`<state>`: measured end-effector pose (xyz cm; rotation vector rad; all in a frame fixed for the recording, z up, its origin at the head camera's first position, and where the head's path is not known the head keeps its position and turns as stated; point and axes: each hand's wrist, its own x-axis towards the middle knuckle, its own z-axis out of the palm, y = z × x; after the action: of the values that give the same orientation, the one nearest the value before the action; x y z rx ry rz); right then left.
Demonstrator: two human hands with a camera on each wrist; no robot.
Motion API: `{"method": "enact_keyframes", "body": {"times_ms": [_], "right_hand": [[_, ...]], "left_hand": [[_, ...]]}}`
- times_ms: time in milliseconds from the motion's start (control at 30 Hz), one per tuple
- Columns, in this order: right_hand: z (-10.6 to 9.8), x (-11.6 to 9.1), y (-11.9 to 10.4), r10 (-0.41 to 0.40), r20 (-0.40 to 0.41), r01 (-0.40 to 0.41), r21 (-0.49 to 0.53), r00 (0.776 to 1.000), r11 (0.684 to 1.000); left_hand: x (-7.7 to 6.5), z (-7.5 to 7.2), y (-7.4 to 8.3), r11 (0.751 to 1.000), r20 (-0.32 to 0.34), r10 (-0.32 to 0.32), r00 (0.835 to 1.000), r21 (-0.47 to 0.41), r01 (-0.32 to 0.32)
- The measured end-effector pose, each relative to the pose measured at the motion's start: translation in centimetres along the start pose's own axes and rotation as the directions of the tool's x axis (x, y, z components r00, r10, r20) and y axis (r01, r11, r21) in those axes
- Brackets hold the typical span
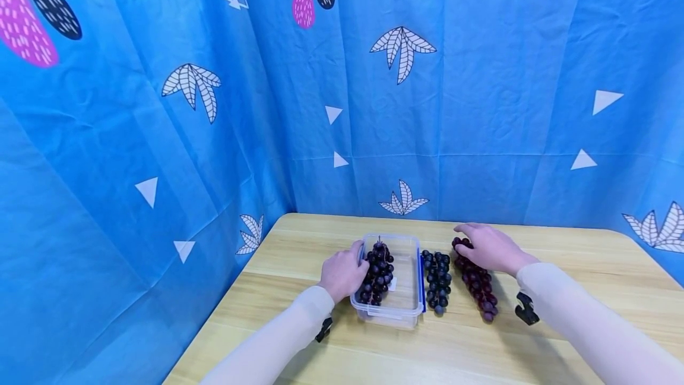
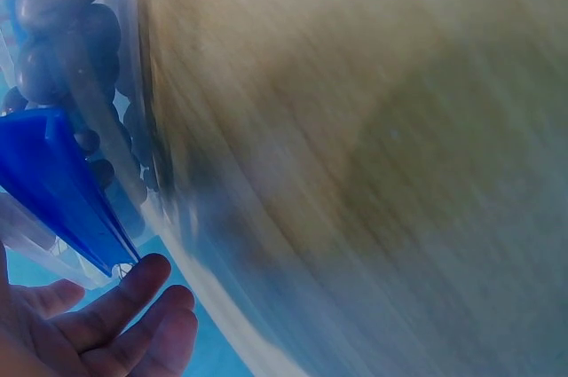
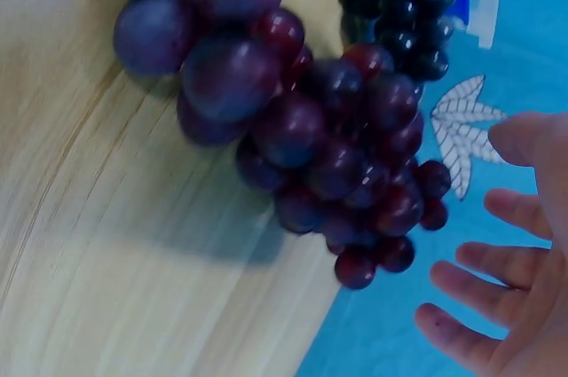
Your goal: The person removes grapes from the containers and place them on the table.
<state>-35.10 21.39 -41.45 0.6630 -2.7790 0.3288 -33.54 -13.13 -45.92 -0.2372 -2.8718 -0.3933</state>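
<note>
A clear plastic food container (image 1: 407,306) stands on the table with a bunch of dark purple grapes (image 1: 378,272) inside, along its left side. My left hand (image 1: 344,271) grips the container's left rim, its fingertips by a blue locking flap (image 2: 53,182) in the left wrist view. Right of the container lies a bunch of blackish grapes (image 1: 439,281). Farther right, a bunch of dark red grapes (image 1: 479,287) slants across the wood. My right hand (image 1: 491,248) hovers over its far end, fingers spread; the right wrist view shows them beside the small grapes, holding nothing.
A light wooden table (image 1: 251,325) carries everything. Blue patterned curtains (image 1: 481,106) hang behind it and along the left side. Another blue flap (image 1: 422,284) hangs on the container's right side, close to the blackish grapes. A black strap piece (image 1: 526,309) hangs under the right sleeve.
</note>
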Motion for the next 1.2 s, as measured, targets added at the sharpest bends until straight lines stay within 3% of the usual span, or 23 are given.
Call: {"method": "enact_keyframes", "body": {"times_ms": [167, 533, 1200], "right_hand": [[-0.3, 0.1, -1.5, -0.072, -0.042, 0.071, -0.036, 0.997, 0.997], [-0.5, 0.4, -4.5, -0.162, -0.046, 0.159, -0.072, 0.986, 0.985], [0.1, 1.6, -9.1, -0.211, 0.016, 0.211, -0.04, 0.977, 0.977]], "left_hand": [[-0.1, 0.0, 0.0, 1.0, -0.002, 0.0, 1.0, 0.001, 0.0], [-0.1, -0.1, -0.2, 1.0, 0.003, -0.002, 1.0, -0.005, 0.002], [-0.2, 0.0, 0.1, 1.0, -0.006, -0.009, 1.0, -0.011, 0.009]]}}
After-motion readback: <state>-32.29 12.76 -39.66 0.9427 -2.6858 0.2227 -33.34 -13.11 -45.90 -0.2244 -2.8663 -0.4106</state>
